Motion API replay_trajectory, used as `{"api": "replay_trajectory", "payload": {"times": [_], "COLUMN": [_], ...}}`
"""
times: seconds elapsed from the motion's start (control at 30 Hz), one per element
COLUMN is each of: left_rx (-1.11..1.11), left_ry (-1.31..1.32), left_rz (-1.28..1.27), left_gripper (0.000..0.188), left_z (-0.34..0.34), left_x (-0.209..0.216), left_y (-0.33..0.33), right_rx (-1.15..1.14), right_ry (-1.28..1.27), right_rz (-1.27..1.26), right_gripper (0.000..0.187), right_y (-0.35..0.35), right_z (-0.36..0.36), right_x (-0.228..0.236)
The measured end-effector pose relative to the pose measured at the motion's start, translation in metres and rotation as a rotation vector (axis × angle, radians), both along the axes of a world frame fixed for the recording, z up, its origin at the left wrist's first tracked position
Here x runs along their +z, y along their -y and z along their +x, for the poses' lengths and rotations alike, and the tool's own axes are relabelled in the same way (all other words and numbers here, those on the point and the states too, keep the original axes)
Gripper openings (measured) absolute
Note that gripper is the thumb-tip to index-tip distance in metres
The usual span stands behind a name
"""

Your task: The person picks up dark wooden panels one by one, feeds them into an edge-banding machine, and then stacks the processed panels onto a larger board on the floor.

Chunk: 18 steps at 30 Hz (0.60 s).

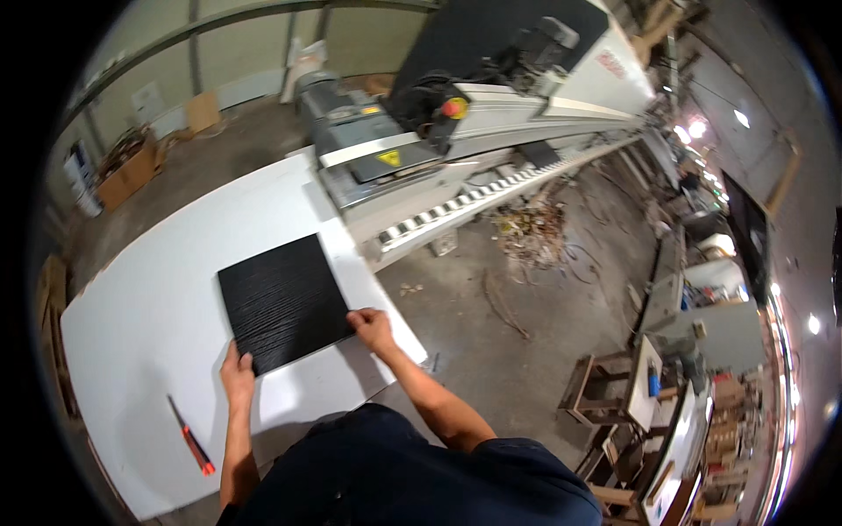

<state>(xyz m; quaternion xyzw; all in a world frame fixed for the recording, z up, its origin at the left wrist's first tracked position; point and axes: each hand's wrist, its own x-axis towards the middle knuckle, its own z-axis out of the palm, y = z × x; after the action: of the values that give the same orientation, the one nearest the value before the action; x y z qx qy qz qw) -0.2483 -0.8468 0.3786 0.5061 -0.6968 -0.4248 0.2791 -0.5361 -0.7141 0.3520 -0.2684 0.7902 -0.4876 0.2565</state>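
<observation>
A square black panel (pixel 285 302) with a wood-grain surface is over the white tabletop (pixel 140 298). My left hand (pixel 237 377) is closed on its near left corner, thumb on the upper face. At the near right corner, my right hand (pixel 373 330) pinches the edge between thumb and fingers. Whether the panel lies flat or is slightly raised, I cannot tell. To the left of my left forearm lies a slim tool (pixel 195 445) with a dark, narrow blade and a red-orange and black handle, like a file.
Past the table stands a long grey machine (pixel 368 140) with a roller track (pixel 474 200) and a red button (pixel 454 108). Scraps (pixel 533 232) litter the floor beyond it. Wooden stands (pixel 627 386) are at the right, and a cardboard box (pixel 130 175) stands at far left.
</observation>
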Motion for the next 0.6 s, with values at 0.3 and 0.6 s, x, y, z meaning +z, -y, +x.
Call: {"api": "replay_trajectory", "payload": {"times": [0.3,0.6], "left_rx": [0.048,0.037], "left_ry": [-0.202,-0.296], "left_rz": [0.23,0.267], "left_gripper": [0.05,0.052], "left_z": [-0.002,0.009], "left_x": [-0.012,-0.026], "left_y": [0.004,0.007], "right_rx": [0.032,0.071], "right_ry": [-0.064,-0.039], "right_rz": [-0.009,0.025], "right_gripper": [0.028,0.033], "right_y": [-0.004,-0.006], "right_z": [-0.002,0.004], "right_x": [0.002,0.011]}}
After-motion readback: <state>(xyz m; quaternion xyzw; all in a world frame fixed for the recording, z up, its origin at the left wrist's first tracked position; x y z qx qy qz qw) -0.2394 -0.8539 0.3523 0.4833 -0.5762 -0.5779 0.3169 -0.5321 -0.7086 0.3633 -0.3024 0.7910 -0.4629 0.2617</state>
